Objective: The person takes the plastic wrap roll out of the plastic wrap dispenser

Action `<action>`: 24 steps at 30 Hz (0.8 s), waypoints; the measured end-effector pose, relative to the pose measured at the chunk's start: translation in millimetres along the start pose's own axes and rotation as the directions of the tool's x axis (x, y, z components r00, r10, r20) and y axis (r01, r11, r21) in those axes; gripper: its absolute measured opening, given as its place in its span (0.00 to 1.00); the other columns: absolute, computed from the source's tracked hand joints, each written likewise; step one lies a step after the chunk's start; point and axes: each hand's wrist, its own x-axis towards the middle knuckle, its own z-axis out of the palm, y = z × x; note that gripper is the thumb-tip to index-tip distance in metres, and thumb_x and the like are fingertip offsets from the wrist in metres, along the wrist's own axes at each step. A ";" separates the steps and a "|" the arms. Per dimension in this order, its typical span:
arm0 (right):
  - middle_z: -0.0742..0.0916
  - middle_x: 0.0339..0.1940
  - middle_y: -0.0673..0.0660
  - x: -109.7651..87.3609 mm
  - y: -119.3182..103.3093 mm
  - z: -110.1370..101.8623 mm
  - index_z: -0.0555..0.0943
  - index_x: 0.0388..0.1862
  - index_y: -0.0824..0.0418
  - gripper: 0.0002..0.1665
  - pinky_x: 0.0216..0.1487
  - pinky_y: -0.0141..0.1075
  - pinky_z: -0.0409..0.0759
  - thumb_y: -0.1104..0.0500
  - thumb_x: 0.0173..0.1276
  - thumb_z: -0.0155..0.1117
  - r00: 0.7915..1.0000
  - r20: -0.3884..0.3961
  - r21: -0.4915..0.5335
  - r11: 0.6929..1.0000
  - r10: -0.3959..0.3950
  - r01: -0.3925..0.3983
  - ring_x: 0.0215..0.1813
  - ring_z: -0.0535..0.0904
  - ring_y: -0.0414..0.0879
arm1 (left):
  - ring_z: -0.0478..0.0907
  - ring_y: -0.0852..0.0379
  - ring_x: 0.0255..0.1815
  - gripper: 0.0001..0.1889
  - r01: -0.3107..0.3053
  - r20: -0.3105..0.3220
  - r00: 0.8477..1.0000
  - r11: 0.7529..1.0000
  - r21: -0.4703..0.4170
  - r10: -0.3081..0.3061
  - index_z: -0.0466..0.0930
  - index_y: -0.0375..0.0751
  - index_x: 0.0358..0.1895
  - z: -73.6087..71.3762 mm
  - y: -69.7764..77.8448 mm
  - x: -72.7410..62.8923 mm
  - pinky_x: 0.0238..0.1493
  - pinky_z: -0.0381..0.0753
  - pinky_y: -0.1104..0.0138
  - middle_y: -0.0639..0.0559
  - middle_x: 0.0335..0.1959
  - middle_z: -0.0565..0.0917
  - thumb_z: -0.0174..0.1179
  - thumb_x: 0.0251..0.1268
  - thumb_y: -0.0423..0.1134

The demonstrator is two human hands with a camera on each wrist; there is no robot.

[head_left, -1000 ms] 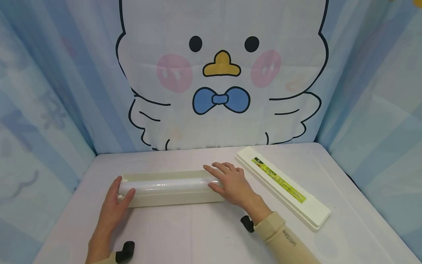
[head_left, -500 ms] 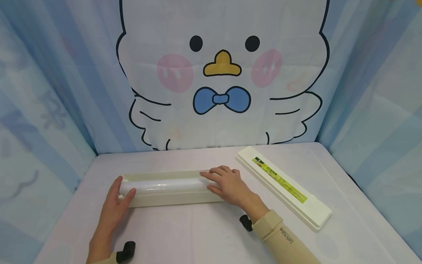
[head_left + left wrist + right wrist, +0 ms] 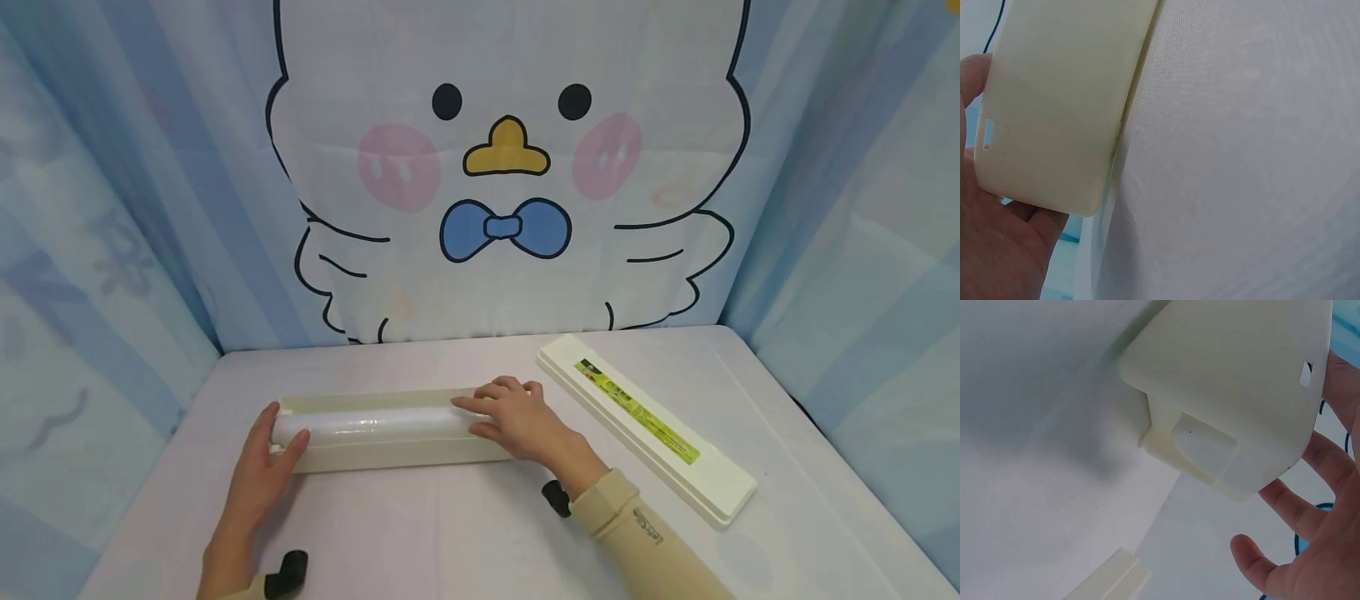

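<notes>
A long cream cling film box (image 3: 405,454) lies lidless across the table, with a shiny roll of cling film (image 3: 375,423) inside. My left hand (image 3: 258,475) grips its left end, the thumb over the front rim and the fingers at the end wall. In the left wrist view the box's outer wall (image 3: 1060,106) stands beside that hand. My right hand (image 3: 521,421) reaches over the right end, its fingers loosely spread and touching the roll. From the right wrist view, the box's underside and end (image 3: 1235,387) show, with the right fingers behind the far edge.
A cream lid (image 3: 720,487) with a yellow-green label lies slantwise at the right, close to my right forearm. Behind the table's back edge hangs a curtain (image 3: 502,283) printed with a cartoon bird.
My right hand has shifted slightly left over the roll, its index finger reaching farther along it. The left hand, the box and the lid stay in place.
</notes>
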 end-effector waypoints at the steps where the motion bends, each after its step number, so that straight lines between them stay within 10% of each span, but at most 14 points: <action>1: 0.83 0.60 0.51 0.6 -0.1 -0.4 0.78 0.70 0.44 0.26 0.54 0.58 0.70 0.49 0.74 0.64 1.000 0.007 -0.010 1.000 0.004 -0.004 0.67 0.71 0.56 | 0.41 0.29 0.79 0.44 0.002 0.000 1.000 1.000 0.001 -0.002 0.39 0.30 0.80 -0.1 -0.1 -0.1 0.75 0.42 0.38 0.28 0.80 0.44 0.54 0.78 0.50; 24: 0.85 0.61 0.47 13.4 2.6 -4.0 0.79 0.68 0.37 0.34 0.66 0.65 0.61 0.53 0.63 0.76 0.992 0.117 -0.113 0.993 0.047 -0.034 0.73 0.65 0.58 | 0.42 0.29 0.79 0.44 -0.003 -0.011 1.000 1.000 -0.002 0.003 0.39 0.30 0.80 0.9 0.2 -0.4 0.75 0.43 0.37 0.27 0.79 0.46 0.55 0.77 0.50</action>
